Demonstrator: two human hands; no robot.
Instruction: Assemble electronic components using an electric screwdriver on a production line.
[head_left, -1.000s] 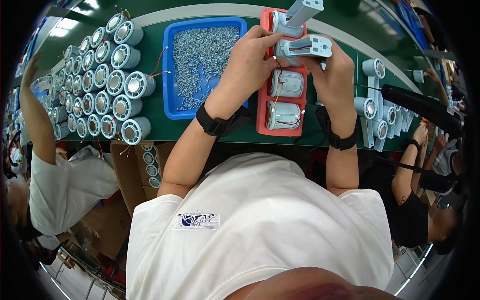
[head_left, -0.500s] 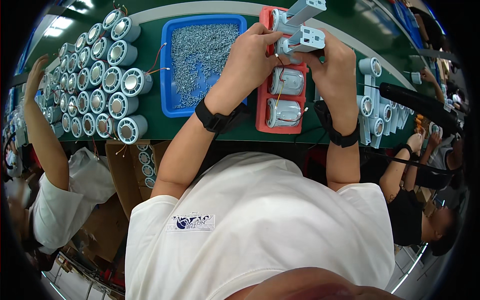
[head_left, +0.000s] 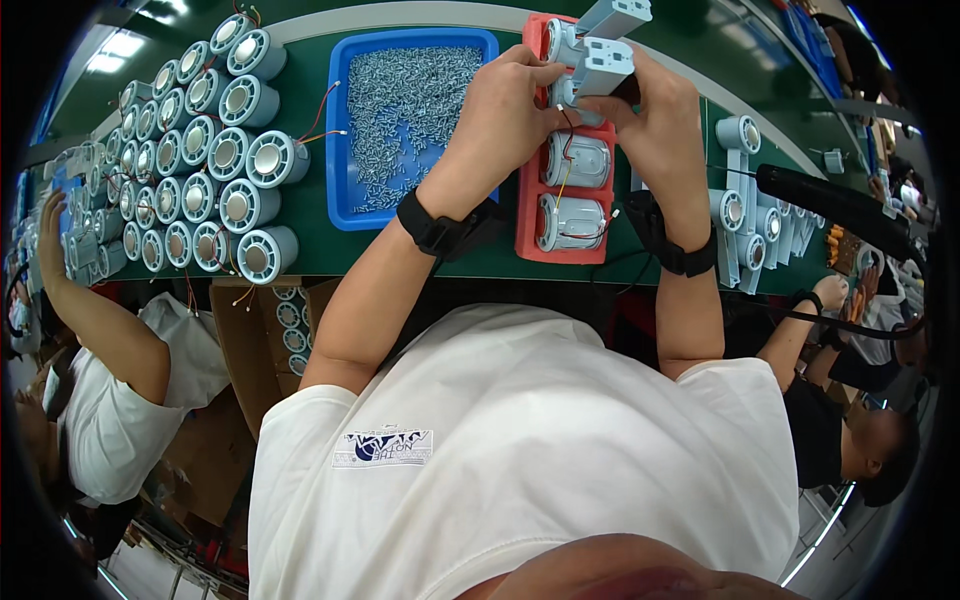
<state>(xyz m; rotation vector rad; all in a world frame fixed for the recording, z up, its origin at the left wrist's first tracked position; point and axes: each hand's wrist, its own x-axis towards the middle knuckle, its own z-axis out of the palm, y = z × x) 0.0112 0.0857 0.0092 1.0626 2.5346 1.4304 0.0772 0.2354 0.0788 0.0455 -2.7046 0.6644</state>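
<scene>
A red fixture tray (head_left: 528, 205) on the bench holds light-blue cylindrical motor housings in a row. My left hand (head_left: 508, 105) pinches the side of the second housing from the far end (head_left: 562, 92) between thumb and fingers. My right hand (head_left: 655, 110) grips a light-blue bracket (head_left: 606, 66) that stands up from this same housing; its fingertips are partly hidden behind the bracket. Another bracket (head_left: 613, 16) rises from the farthest housing. Two nearer housings (head_left: 578, 162) lie in the tray without brackets, with thin red and yellow wires across them.
To the left, a blue tray (head_left: 338, 150) holds many small screws. Beyond it stand stacked motors (head_left: 245, 205). On the right are a black electric screwdriver (head_left: 830, 197) and motors with brackets attached (head_left: 745, 205). A cardboard box (head_left: 245, 330) sits below the bench edge. Co-workers flank both sides.
The bracket in my right hand has shifted left and turned, its end now facing differently. My right hand moved slightly left with it. My left hand stays at the housing.
</scene>
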